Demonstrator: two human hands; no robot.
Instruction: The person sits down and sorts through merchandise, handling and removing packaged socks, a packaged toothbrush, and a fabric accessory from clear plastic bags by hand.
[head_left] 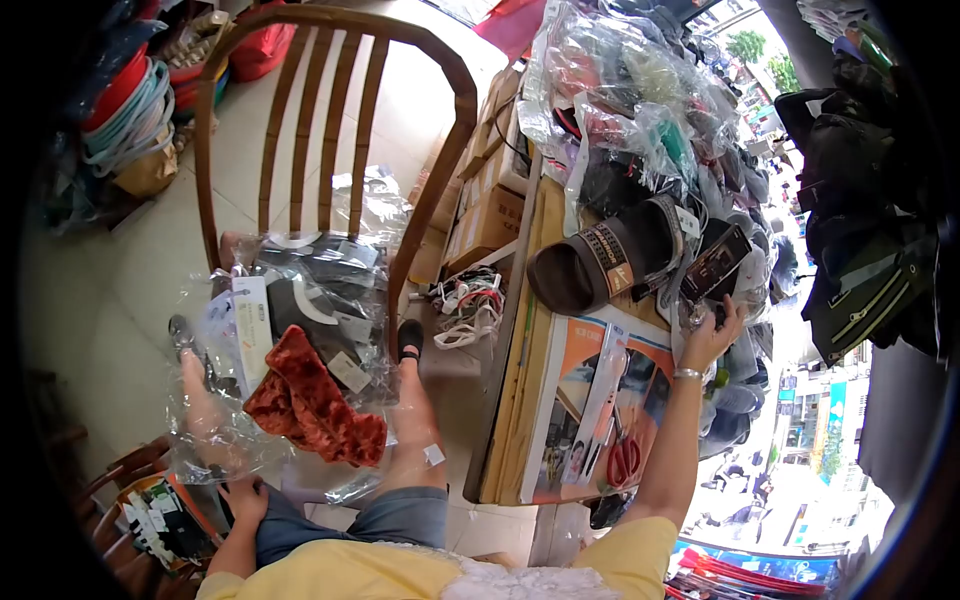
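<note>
My right hand (712,333) reaches over the goods on the table, its fingers bent at the lower edge of a dark phone-like item with a lit face (716,264). Whether it grips that item is unclear. Just left of it lies a dark slide sandal (580,275) with a printed strap. My left hand (243,498) rests by my thigh at the lower left, its fingers partly hidden. Before me, clear plastic bags with dark items (330,270) and a rust-red fuzzy cloth (310,400) lie on the chair seat and over my legs.
A wooden chair (345,120) stands in front of me. Red-handled scissors (624,460) lie on a printed box (560,430). Cardboard boxes (490,220) and tangled cords (468,305) sit beside the table. Dark bags (860,220) hang at the right.
</note>
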